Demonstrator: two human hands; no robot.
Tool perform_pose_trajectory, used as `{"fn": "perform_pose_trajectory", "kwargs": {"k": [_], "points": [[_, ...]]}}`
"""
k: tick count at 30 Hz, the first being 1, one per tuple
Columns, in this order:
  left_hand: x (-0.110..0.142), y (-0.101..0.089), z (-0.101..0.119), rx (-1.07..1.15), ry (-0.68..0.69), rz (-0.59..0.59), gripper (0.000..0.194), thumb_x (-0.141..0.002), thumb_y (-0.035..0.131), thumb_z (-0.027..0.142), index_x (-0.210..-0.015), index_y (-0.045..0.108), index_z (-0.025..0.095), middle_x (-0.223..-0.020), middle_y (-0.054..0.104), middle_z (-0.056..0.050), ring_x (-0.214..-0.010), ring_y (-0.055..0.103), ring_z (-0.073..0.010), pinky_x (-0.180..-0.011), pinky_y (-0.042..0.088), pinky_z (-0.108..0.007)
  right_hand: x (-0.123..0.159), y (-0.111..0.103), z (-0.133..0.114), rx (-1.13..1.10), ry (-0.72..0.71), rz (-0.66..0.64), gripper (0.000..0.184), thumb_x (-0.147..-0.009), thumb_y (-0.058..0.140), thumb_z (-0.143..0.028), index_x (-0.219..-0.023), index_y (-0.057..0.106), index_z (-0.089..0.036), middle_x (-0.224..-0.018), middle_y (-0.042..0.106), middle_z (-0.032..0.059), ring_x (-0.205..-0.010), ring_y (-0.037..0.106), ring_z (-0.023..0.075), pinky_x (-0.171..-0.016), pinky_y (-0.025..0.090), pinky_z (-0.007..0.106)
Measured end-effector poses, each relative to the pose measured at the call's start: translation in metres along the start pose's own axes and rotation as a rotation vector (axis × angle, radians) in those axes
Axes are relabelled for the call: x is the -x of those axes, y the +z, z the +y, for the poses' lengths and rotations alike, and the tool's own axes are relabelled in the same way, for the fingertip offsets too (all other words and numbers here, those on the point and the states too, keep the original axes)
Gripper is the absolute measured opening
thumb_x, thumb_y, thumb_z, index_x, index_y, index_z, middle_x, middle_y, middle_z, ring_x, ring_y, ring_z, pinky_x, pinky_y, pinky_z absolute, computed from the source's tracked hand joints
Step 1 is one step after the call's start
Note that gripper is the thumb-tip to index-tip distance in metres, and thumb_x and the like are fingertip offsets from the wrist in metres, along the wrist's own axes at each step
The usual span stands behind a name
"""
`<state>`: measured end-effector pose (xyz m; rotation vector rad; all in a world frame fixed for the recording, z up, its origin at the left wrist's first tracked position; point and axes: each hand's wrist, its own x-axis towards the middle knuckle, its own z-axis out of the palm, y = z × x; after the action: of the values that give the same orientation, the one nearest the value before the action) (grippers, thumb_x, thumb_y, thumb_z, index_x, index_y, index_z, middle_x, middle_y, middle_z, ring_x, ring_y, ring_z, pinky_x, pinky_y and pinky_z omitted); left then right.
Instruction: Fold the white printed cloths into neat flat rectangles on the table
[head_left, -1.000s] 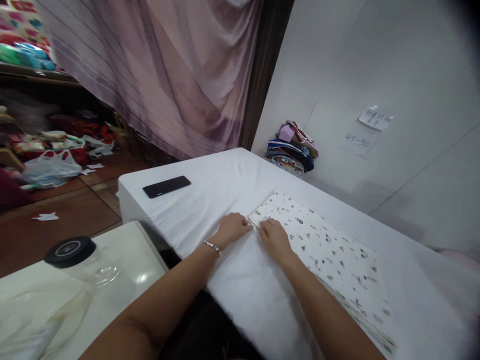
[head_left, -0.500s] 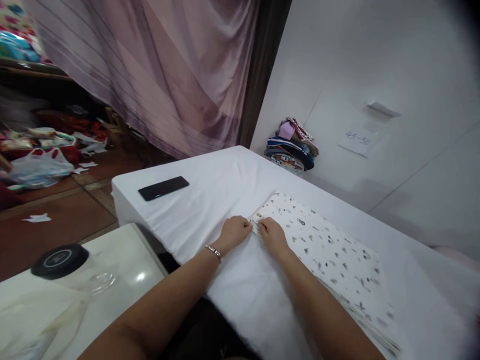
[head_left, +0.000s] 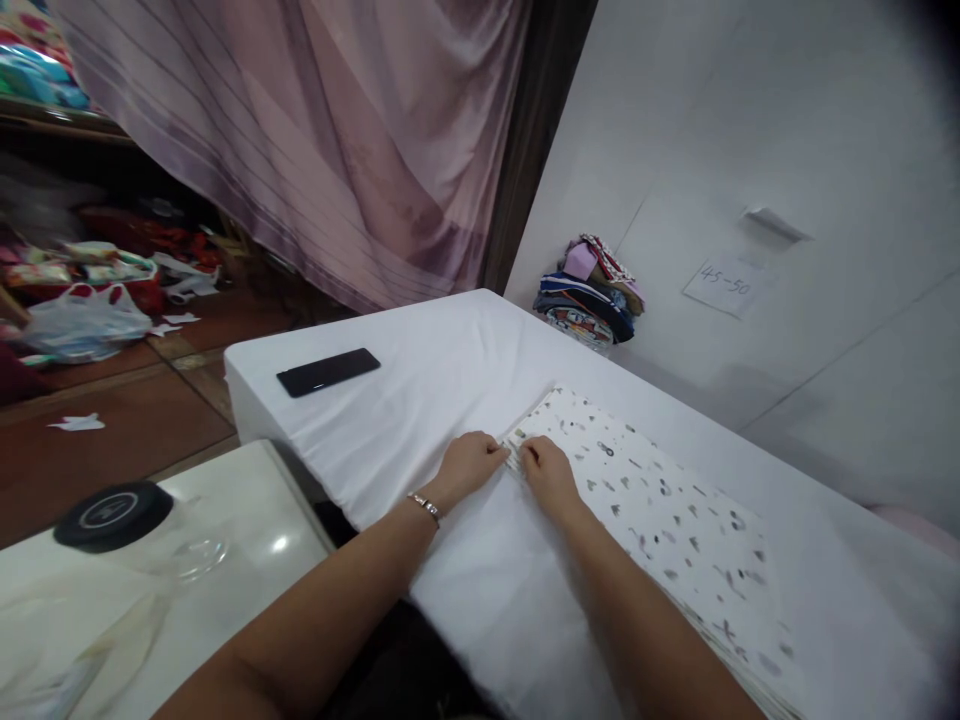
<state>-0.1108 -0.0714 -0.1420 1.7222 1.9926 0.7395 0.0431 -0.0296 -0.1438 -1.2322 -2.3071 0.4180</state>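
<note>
A stack of white fabric (head_left: 637,485) with small grey and green printed motifs lies folded flat on a table covered by a white cloth (head_left: 420,400). At its near left corner, my left hand (head_left: 472,462) pinches the layered edge, fingers closed. My right hand (head_left: 546,475) is closed on the same edge just to the right, a small gap between the two hands. The fingertips partly hide the corner. My right forearm crosses over the near side of the fabric. A bracelet (head_left: 425,508) circles my left wrist.
A black phone (head_left: 328,372) lies at the table's far left. Folded clothes (head_left: 589,295) are piled against the wall. Left of me, a white surface (head_left: 247,500) bears a round black object (head_left: 114,515). A plastic bag (head_left: 88,322) sits on the floor.
Both hands stay at the fabric's corner with almost no movement. The view has shifted very slightly.
</note>
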Motion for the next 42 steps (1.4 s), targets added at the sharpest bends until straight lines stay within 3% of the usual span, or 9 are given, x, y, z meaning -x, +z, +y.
{"fn": "perform_pose_trajectory", "kwargs": {"k": [5, 10, 16, 22, 28, 31, 37, 42], "points": [[-0.005, 0.002, -0.002, 0.051, 0.005, 0.181, 0.022, -0.078, 0.056, 0.036, -0.077, 0.068, 0.018, -0.085, 0.066, -0.005, -0.081, 0.057, -0.0178, -0.068, 0.039, -0.027, 0.000, 0.004, 0.009, -0.130, -0.023, 0.104, 0.018, -0.083, 0.042, -0.019, -0.077, 0.059, -0.019, -0.077, 0.059, 0.0019, -0.074, 0.053, 0.0151, -0.069, 0.039, 0.026], [-0.013, 0.010, -0.004, 0.109, 0.054, 0.174, 0.017, -0.078, 0.057, 0.031, -0.077, 0.070, 0.020, -0.085, 0.065, -0.004, -0.083, 0.057, -0.0171, -0.073, 0.041, -0.028, 0.005, 0.006, 0.009, -0.138, -0.085, 0.150, 0.018, -0.085, 0.041, -0.021, -0.080, 0.058, -0.019, -0.079, 0.056, 0.0025, -0.076, 0.053, 0.0152, -0.069, 0.040, 0.026], [-0.018, 0.015, -0.007, 0.239, 0.091, 0.246, 0.009, -0.072, 0.058, 0.021, -0.071, 0.067, 0.018, -0.081, 0.063, -0.001, -0.081, 0.057, -0.0149, -0.075, 0.042, -0.025, 0.009, 0.012, 0.010, -0.049, -0.094, 0.178, 0.018, -0.088, 0.038, -0.021, -0.085, 0.056, -0.020, -0.083, 0.055, 0.0029, -0.078, 0.053, 0.0147, -0.071, 0.041, 0.026], [-0.016, 0.009, 0.000, 0.335, 0.006, 0.157, 0.010, -0.069, 0.055, 0.018, -0.060, 0.059, 0.017, -0.075, 0.061, -0.001, -0.075, 0.057, -0.0141, -0.069, 0.044, -0.024, 0.009, 0.009, -0.004, 0.137, -0.079, 0.039, 0.016, -0.088, 0.041, -0.019, -0.095, 0.056, -0.021, -0.095, 0.057, 0.0041, -0.085, 0.055, 0.0152, -0.070, 0.040, 0.025], [-0.014, 0.002, 0.005, 0.390, 0.000, 0.097, 0.013, -0.068, 0.054, 0.014, -0.056, 0.059, 0.017, -0.096, 0.062, -0.003, -0.089, 0.058, -0.0151, -0.080, 0.046, -0.024, 0.006, 0.003, -0.018, 0.223, -0.025, -0.040, 0.017, -0.090, 0.044, -0.033, -0.096, 0.055, -0.021, -0.096, 0.058, 0.0045, -0.085, 0.055, 0.0166, -0.065, 0.038, 0.025], [-0.015, 0.002, 0.003, 0.378, 0.004, 0.051, 0.017, -0.072, 0.052, 0.019, -0.058, 0.062, 0.018, -0.100, 0.063, -0.002, -0.090, 0.059, -0.0149, -0.081, 0.046, -0.024, 0.003, 0.001, -0.019, 0.214, -0.002, -0.050, 0.019, -0.092, 0.040, -0.032, -0.092, 0.055, -0.021, -0.093, 0.058, 0.0049, -0.082, 0.055, 0.0164, -0.064, 0.037, 0.025], [-0.021, 0.006, -0.014, 0.164, 0.140, 0.140, 0.023, -0.079, 0.050, 0.030, -0.069, 0.068, 0.019, -0.096, 0.066, -0.003, -0.092, 0.057, -0.0167, -0.085, 0.042, -0.026, 0.001, -0.006, -0.009, 0.113, -0.030, 0.002, 0.020, -0.092, 0.037, -0.027, -0.089, 0.055, -0.019, -0.087, 0.058, 0.0031, -0.077, 0.054, 0.0145, -0.066, 0.036, 0.024], [-0.016, 0.003, -0.009, 0.007, 0.184, 0.079, 0.021, -0.075, 0.058, 0.037, -0.066, 0.068, 0.020, -0.090, 0.067, -0.005, -0.091, 0.056, -0.0202, -0.088, 0.039, -0.030, 0.002, -0.010, -0.004, 0.183, -0.055, -0.003, 0.020, -0.092, 0.037, -0.027, -0.092, 0.055, -0.020, -0.090, 0.059, 0.0034, -0.080, 0.055, 0.0146, -0.066, 0.036, 0.024]]}}
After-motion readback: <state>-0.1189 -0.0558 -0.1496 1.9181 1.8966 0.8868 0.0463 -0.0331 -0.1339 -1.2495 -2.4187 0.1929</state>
